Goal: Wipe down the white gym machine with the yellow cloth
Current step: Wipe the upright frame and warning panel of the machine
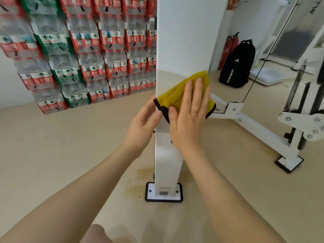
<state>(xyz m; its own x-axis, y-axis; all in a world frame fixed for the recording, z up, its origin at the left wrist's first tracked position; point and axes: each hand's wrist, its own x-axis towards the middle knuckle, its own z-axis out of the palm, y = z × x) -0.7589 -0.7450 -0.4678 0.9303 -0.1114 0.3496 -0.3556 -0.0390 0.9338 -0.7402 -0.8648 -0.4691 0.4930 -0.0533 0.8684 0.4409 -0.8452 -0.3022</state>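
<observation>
On upright white post (pixel 182 41) | yellow cloth (pixel 177 95) flat, slanting up-right

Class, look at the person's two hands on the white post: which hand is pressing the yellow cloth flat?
The right hand, which wears a ring, lies flat on the yellow cloth. The left hand only touches the post edge at the cloth's corner.

Shrink-wrapped water packs (pixel 78 50) stood stacked against a white wall (pixel 7 88); a black backpack (pixel 236 65) sat on beige floor (pixel 52 146).
</observation>
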